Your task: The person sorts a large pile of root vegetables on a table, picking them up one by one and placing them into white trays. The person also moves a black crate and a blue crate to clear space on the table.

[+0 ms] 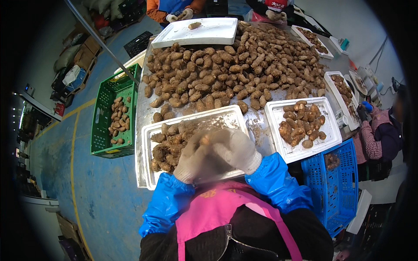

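My left hand (192,156) and my right hand (238,148), in dirty off-white knit gloves, meet above the near white foam tray (148,163). Between their fingers is a small taro corm (205,140); only a pale orange-brown bit of it shows, and the fingers are blurred. Beneath and left of my hands, several brown, hairy taro corms (166,148) lie in that tray, with loose soil and fibres towards its far right corner. A large heap of soil-covered taro (222,71) spreads over the metal table beyond the tray.
To the right, another foam tray (307,155) holds cleaner taro, above blue plastic crates (341,186). A green crate (112,148) with taro stands left, beside a slanting metal pole (101,42). An upturned foam tray (212,31) rests on the heap. Co-workers (375,130) stand around the table.
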`<move>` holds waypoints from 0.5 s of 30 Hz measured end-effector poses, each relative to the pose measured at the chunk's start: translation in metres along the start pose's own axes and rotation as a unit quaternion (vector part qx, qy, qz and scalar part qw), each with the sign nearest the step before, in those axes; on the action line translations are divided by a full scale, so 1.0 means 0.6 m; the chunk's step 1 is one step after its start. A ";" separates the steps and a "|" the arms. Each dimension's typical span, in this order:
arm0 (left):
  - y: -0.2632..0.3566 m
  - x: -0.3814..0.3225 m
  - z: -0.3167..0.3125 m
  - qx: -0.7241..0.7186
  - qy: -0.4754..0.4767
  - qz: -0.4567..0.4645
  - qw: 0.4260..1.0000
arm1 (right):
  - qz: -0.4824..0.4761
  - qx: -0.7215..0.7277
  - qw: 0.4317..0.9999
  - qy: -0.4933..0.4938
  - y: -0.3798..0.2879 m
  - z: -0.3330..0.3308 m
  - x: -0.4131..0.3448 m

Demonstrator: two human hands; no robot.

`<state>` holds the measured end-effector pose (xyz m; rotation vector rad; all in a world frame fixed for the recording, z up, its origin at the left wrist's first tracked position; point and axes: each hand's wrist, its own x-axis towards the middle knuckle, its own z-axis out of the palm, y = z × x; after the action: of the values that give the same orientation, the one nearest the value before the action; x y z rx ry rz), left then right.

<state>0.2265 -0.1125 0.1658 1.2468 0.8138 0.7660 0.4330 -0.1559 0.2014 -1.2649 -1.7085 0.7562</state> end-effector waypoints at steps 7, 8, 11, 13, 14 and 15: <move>0.003 0.004 -0.018 -0.036 0.049 0.031 0.998 | 0.038 0.039 0.998 -0.037 0.009 0.003 -0.002; 0.005 0.004 -0.016 -0.019 0.047 0.033 0.998 | 0.049 0.072 0.996 -0.009 0.010 0.005 0.000; 0.007 0.003 -0.004 0.017 0.029 0.040 0.999 | 0.093 0.199 0.974 0.051 0.015 0.019 0.003; 0.004 0.002 0.001 0.049 0.030 0.049 0.997 | 0.072 0.280 0.956 0.052 0.019 0.032 0.002; 0.002 0.003 0.001 0.071 0.035 0.056 0.995 | 0.067 0.177 0.980 0.053 0.023 0.034 0.000; -0.001 0.004 0.001 0.099 0.042 0.060 0.992 | 0.054 0.073 0.995 0.041 0.028 0.035 -0.001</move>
<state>0.2280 -0.1107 0.1652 1.4577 0.9068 0.8556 0.4217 -0.1511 0.1778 -1.2755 -1.5013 0.8657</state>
